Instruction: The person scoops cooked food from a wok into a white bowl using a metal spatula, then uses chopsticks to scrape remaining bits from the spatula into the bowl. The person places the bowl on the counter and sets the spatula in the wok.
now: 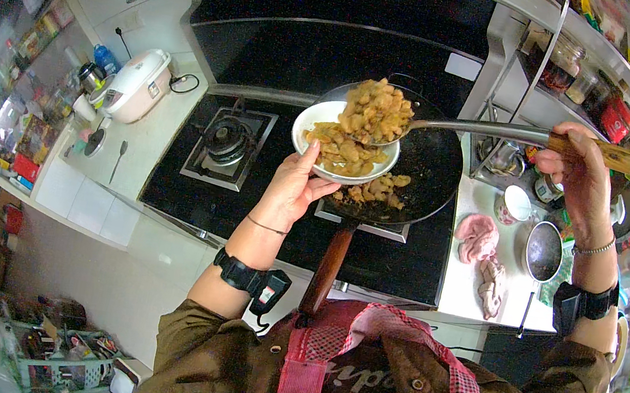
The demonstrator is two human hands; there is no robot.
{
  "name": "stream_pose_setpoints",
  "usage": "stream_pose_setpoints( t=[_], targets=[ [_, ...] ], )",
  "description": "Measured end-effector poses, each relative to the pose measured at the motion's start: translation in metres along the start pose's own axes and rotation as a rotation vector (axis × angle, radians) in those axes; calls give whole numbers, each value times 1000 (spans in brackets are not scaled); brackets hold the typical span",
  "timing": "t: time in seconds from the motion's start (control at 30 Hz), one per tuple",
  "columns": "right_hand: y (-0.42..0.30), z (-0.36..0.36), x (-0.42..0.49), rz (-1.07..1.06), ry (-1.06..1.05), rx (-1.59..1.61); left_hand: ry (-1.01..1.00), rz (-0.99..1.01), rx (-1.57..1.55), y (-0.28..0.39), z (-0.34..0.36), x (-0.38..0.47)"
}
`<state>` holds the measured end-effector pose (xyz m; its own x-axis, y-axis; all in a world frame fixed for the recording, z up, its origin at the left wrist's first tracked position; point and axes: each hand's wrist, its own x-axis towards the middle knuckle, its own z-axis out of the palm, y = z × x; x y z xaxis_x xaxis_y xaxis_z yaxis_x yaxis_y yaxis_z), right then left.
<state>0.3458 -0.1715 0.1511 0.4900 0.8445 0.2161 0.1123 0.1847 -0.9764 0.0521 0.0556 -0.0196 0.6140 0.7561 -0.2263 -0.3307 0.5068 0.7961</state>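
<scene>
My left hand [299,186] holds a white bowl [303,126] by its rim and underside, over the left part of a dark wok [434,173]. Sliced brown cooked food [353,156] lies in the bowl. With my right hand [580,160] I grip the wooden handle of a metal ladle [489,129]. Its scoop, heaped with more of the same food [378,107], is above the bowl's right side; the heap hides most of the scoop. Some food [381,190] lies in the wok, whose wooden handle [328,267] points towards me.
A second gas burner [228,141] is left of the wok. A rice cooker [136,85] stands on the left counter. On the right counter are pink cloths [478,239], a patterned cup [515,205] and a small metal pan [543,252]. A rack [520,74] holds jars above.
</scene>
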Motion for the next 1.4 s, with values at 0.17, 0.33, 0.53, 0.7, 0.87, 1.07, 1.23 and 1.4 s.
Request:
stream_pose_setpoints(
  t=[0.17, 0.33, 0.53, 0.7, 0.87, 1.07, 1.23, 1.4],
  targets=[
    [-6, 29, 2, -3, -83, -159, -24, -24, -42, -6, 11, 10],
    [-17, 33, 1, -142, -170, -322, -55, 8, -14, -8, 9, 18],
    [-14, 39, -11, -215, -269, -399, -104, 93, -2, -12, 5, 26],
    [-16, 39, -17, -362, -374, -584, -99, -5, -87, -10, 5, 28],
    [-13, 47, -18, -746, -376, -809, -125, -28, -177, -13, -4, 29],
    [-12, 47, -26, -782, -361, -885, -138, 22, -157, -7, -4, 20],
    [-10, 47, -9, -500, -70, -648, -70, 87, -167, 6, -10, 4],
    [10, 37, 50, -161, -138, -519, 25, 159, -120, 22, -30, -16]
  ],
)
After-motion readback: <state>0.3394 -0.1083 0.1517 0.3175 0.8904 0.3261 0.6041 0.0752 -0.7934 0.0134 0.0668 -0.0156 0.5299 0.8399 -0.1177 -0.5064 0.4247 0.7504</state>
